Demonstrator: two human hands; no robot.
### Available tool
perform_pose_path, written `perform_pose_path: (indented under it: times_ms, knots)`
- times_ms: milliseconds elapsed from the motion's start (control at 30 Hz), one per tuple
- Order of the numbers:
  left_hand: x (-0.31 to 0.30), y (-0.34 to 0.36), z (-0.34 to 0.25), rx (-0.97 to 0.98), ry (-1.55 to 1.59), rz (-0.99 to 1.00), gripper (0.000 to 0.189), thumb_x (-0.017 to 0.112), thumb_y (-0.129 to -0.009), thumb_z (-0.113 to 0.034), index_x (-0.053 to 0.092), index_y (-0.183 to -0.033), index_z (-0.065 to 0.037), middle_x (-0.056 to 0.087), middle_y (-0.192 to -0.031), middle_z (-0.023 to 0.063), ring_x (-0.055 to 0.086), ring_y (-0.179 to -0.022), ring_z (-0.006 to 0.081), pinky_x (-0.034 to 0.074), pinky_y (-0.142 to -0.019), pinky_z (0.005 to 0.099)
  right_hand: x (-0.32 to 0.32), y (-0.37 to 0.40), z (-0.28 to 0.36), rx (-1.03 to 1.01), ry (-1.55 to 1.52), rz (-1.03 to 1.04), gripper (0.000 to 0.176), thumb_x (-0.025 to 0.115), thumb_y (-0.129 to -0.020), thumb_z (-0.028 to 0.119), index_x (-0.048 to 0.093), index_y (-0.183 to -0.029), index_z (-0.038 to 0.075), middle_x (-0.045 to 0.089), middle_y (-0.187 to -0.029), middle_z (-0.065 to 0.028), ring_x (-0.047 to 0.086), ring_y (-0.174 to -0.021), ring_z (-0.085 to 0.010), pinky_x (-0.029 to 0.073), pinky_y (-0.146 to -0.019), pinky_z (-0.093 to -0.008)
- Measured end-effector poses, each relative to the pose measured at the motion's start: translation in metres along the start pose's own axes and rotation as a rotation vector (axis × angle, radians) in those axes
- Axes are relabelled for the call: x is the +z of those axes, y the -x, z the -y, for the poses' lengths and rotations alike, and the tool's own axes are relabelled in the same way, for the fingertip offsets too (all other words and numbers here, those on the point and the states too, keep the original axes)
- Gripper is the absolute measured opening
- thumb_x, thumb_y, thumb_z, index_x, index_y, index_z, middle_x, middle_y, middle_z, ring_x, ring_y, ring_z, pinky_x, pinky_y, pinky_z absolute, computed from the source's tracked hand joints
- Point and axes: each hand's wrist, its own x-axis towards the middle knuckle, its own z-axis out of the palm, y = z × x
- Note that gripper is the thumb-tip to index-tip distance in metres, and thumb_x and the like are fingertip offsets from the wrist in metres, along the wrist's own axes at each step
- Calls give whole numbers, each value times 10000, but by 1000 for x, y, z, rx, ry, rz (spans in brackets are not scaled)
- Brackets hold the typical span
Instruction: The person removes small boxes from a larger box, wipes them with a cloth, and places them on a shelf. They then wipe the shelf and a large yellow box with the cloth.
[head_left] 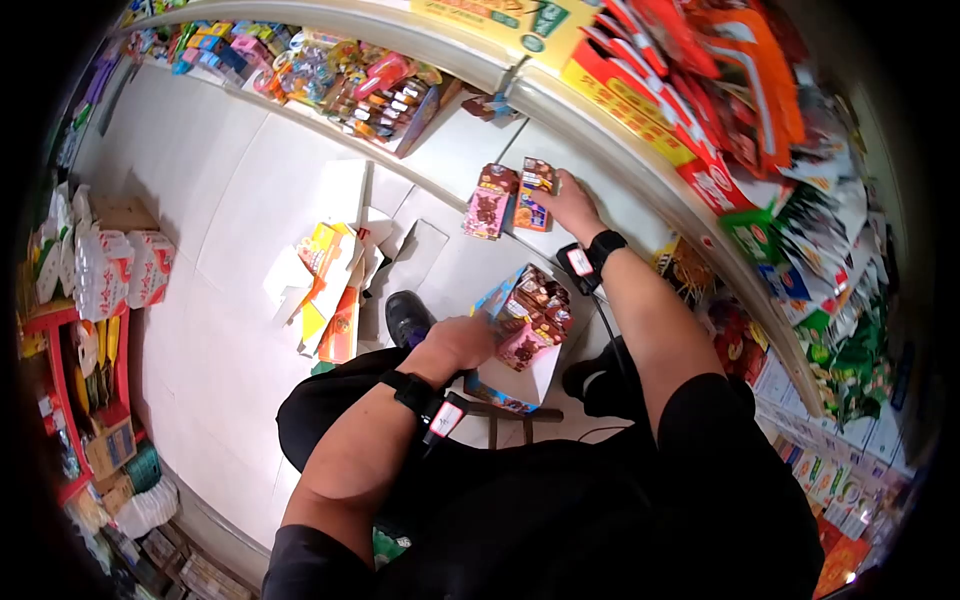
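An open cardboard box (518, 388) with blue sides stands before me, holding several brown and pink packets (540, 305). My left hand (463, 342) is at the box's left side, its fingers partly hidden at the rim; what they hold, if anything, I cannot make out. Farther forward, my right hand (570, 208) has its fingers on the right edge of a small brown and orange packet (535, 195). Just left of that packet lies a group of brown and pink packets (490, 203) on the white surface.
Flattened cardboard pieces (340, 290) lie on the floor to the left. A shelf edge (640, 150) with hanging snack bags curves along the right. Ahead is a low shelf of sweets (380, 95). A red rack (125, 370) stands far left. My shoe (408, 318) is beside the cardboard.
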Motion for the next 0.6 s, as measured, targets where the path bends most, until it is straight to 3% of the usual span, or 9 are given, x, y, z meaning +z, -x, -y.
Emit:
perform_pose_path:
  times_ms: [233, 300, 333, 367, 433, 467, 500, 567, 600]
  knots:
    - [-10, 2, -9, -16, 79, -44, 472, 475, -889, -267, 489, -1260, 26, 668, -1073, 266, 652, -1010, 408, 501, -894, 476, 38, -48, -14, 202, -52, -108, 928, 756, -707, 531, 379, -1402, 45, 588, -1257, -258, 556, -1210, -382, 456, -995, -421]
    - [-16, 2, -11, -21, 87, -46, 465, 475, -891, -266, 487, -1250, 29, 668, -1066, 270, 652, -1005, 410, 501, -893, 479, 12, -36, -2, 182, -118, 28, 1023, 757, -734, 466, 288, -1461, -81, 433, -1439, -271, 455, -1329, -341, 370, -1092, -357]
    - [-17, 2, -12, -22, 90, -45, 465, 475, -891, -266, 487, -1250, 29, 668, -1066, 270, 652, -1005, 410, 501, -893, 479, -13, -19, 22, 193, -200, 89, 999, 787, -721, 397, 310, -1429, -123, 540, -1319, -243, 546, -1218, -323, 424, -1040, -348]
    - [-18, 1, -13, -25, 102, -52, 467, 473, -892, -267, 486, -1251, 32, 666, -1062, 275, 652, -999, 412, 499, -892, 482, 28, -63, -57, 68, -261, 0, 950, 793, -742, 299, 293, -1456, -81, 646, -1062, -162, 662, -892, -243, 556, -773, -345]
    - [-21, 0, -15, -25, 112, -55, 470, 471, -893, -268, 484, -1252, 34, 665, -1059, 279, 652, -993, 414, 498, -892, 485, -7, -49, -50, 363, -466, 245, 864, 782, -770, 224, 317, -1455, -25, 635, -832, -64, 593, -592, -122, 499, -480, -285]
    - [-22, 1, -16, -14, 111, -73, 470, 467, -898, -272, 481, -1252, 36, 666, -1046, 282, 654, -981, 418, 498, -885, 490, -8, -46, -63, 352, -634, 197, 819, 759, -804, 220, 309, -1458, 19, 629, -790, -35, 531, -495, -77, 417, -381, -257]
    - [-23, 2, -16, -4, 109, -88, 470, 462, -903, -277, 479, -1252, 38, 667, -1033, 285, 655, -970, 421, 498, -879, 495, -17, -40, -71, 327, -616, 149, 597, 728, -850, 257, 467, -1341, 39, 641, -815, -16, 533, -515, -82, 438, -432, -237]
    - [-7, -17, -1, 60, 35, -78, 458, 441, -908, -273, 467, -1245, 36, 670, -990, 291, 653, -948, 441, 500, -857, 510, -21, -55, -138, 336, -1054, 236, 320, 659, -919, 284, 591, -1173, 102, 653, -831, 4, 546, -571, -77, 450, -524, -214]
    - [-19, -7, -10, 35, 58, -70, 446, 440, -903, -263, 469, -1235, 34, 667, -993, 295, 651, -948, 445, 499, -859, 512, -32, -29, -122, 313, -1077, 181, 217, 627, -943, 285, 611, -1095, 131, 656, -840, 9, 553, -608, -70, 447, -567, -210]
